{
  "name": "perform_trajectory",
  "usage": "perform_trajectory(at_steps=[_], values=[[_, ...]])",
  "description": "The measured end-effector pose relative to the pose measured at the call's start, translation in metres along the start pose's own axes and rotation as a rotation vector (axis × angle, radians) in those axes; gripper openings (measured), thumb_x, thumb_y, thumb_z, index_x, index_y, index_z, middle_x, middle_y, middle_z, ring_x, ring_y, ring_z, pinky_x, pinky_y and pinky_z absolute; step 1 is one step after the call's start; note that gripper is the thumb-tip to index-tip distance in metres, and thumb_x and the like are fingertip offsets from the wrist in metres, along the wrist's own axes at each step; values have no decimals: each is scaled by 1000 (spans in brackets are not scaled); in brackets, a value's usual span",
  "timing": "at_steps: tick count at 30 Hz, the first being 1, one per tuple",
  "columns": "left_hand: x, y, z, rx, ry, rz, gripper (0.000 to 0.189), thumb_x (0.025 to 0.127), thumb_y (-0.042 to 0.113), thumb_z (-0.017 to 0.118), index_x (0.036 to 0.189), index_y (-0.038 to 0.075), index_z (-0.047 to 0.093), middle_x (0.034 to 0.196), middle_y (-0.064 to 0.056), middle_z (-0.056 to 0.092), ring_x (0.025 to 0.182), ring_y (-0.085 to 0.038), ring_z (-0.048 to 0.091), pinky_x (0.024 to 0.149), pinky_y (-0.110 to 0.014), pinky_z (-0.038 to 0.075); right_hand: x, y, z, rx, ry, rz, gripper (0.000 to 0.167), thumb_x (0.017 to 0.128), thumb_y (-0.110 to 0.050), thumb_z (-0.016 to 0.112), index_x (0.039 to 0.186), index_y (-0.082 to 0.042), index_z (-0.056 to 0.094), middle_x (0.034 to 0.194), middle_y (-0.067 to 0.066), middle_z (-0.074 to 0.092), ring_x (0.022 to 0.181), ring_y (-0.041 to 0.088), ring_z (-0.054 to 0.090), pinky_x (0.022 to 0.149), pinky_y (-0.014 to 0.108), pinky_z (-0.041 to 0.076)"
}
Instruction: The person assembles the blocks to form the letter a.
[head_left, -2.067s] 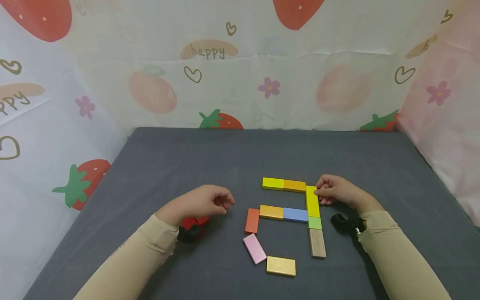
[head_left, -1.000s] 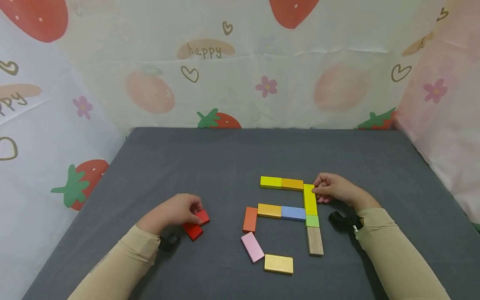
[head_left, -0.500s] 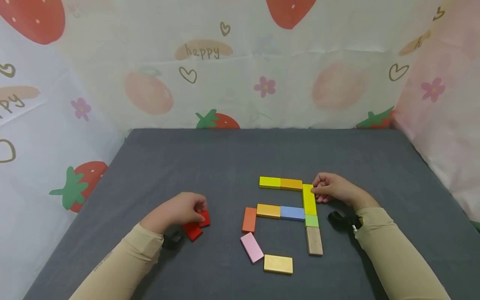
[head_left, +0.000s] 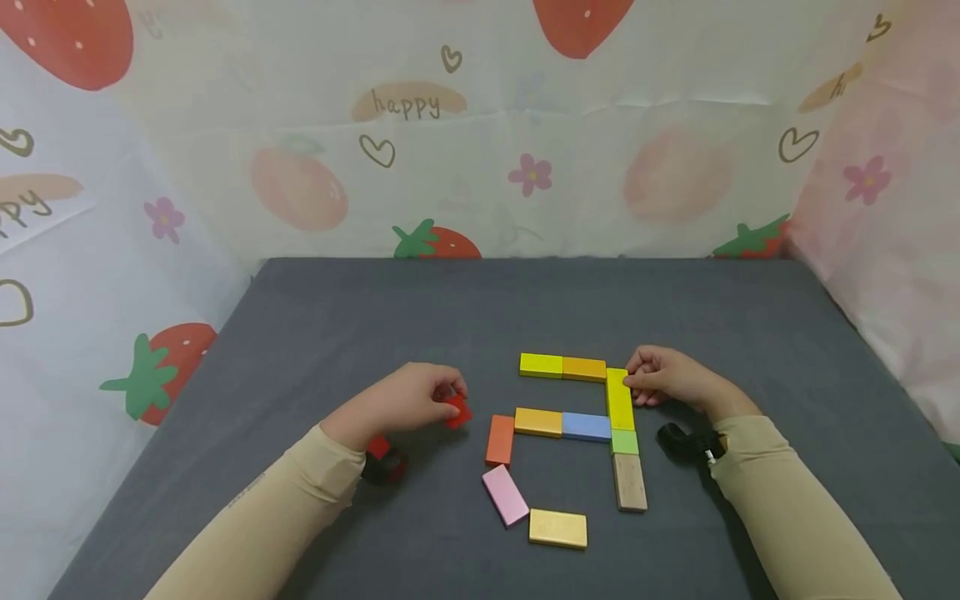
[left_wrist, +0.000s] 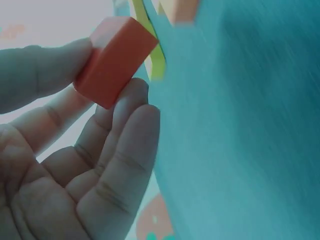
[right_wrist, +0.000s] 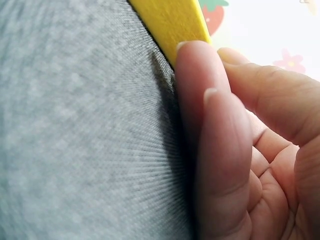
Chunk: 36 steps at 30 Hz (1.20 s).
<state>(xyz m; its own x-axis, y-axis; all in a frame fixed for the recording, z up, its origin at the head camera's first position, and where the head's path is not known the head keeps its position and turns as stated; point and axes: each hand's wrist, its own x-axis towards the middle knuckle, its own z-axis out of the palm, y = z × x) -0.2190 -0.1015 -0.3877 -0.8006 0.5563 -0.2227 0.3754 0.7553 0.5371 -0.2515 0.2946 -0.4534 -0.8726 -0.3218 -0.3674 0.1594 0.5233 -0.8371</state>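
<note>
My left hand pinches a small red block between thumb and fingers, raised above the table left of the orange-red block. In the left wrist view the red block is tilted in the fingertips. My right hand holds the right edge of an upright-lying long yellow block near its top, fingers curled. In the right wrist view the fingertips touch the side of this yellow block. Another red block lies under my left wrist, partly hidden.
A yellow block and an orange block lead to the long yellow one. Below are a light orange block, blue block, green block, wooden block, pink block and gold block.
My left hand went down to the red blocks on the left, took one, and has lifted it rightward toward the row of blocks. The right hand stays at the long yellow block.
</note>
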Motion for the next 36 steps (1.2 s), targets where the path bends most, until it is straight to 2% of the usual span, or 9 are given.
perform_trajectory(at_steps=[7,12,16,23,30,36], values=[[24,38,20,-65,-88,4,16,91,12,67,106,17,67,98,-1,67,85,-16,58,79,-29,54,0,-1,0,3,-2,12,22,95,-18,63,104,-2,52,76,0,64,65,12,62,62,24,53],[37,61,36,-95,-163,59,17,90,14,69,107,18,67,97,1,66,86,-14,58,78,-26,52,0,-1,-1,-4,3,8,21,95,-18,62,104,-1,52,76,0,64,65,12,62,63,24,53],[46,76,48,-86,-202,117,16,89,16,70,104,19,68,92,5,66,83,-11,58,74,-20,49,1,0,-1,-6,4,14,21,95,-18,62,104,-2,52,76,0,64,65,12,62,62,24,54],[55,101,63,-9,-263,169,10,89,18,72,98,19,68,84,8,65,77,-7,53,69,-17,45,3,0,0,-4,1,7,20,96,-18,62,104,-2,52,76,0,64,64,11,62,62,24,54],[59,118,75,38,-309,199,7,89,17,71,94,16,66,80,8,62,71,-6,52,63,-15,42,0,-1,0,-6,4,-8,23,95,-19,63,105,-1,52,75,0,64,65,11,62,63,25,54],[60,123,88,46,-346,141,9,86,18,74,87,17,65,74,8,61,65,-6,51,60,-17,40,-1,-1,1,1,-10,-23,24,96,-18,62,106,0,52,75,0,64,65,11,62,63,24,54]])
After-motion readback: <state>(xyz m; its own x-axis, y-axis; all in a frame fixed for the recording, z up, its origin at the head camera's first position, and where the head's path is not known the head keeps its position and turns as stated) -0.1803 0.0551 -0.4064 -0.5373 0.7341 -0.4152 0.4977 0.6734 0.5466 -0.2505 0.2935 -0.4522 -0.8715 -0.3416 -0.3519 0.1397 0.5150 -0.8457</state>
